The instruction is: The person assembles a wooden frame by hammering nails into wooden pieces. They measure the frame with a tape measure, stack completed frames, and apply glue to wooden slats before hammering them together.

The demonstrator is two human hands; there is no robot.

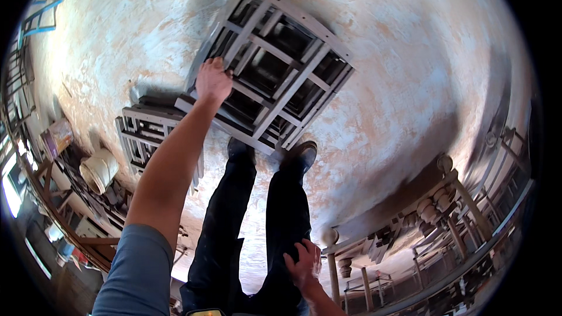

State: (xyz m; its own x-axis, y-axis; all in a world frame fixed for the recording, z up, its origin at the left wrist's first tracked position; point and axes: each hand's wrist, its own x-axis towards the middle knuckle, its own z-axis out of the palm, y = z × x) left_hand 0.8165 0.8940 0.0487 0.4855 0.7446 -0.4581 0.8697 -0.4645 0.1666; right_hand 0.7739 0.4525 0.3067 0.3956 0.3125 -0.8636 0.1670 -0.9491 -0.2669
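A stack of grey-brown wooden lattice frames [285, 105] lies on the floor just ahead of my shoes, turned at a slant. My left arm stretches out to it, and my left hand [214, 79] is closed round a bar at the left side of the top frame. The fingertips are partly hidden behind the bar. Down beside my right thigh hangs my right hand [305, 264], its fingers loosely bent and apart, with nothing in them. A smaller pile of similar frames [153, 118] sits to the left, partly covered by my left forearm.
A whitish bucket [98, 171] and a box [57, 138] stand at the left among scrap wood. Wooden railings with round-topped posts [329, 236] and several turned pieces [428, 210] fill the lower right. A blue metal frame [41, 23] is at the far left.
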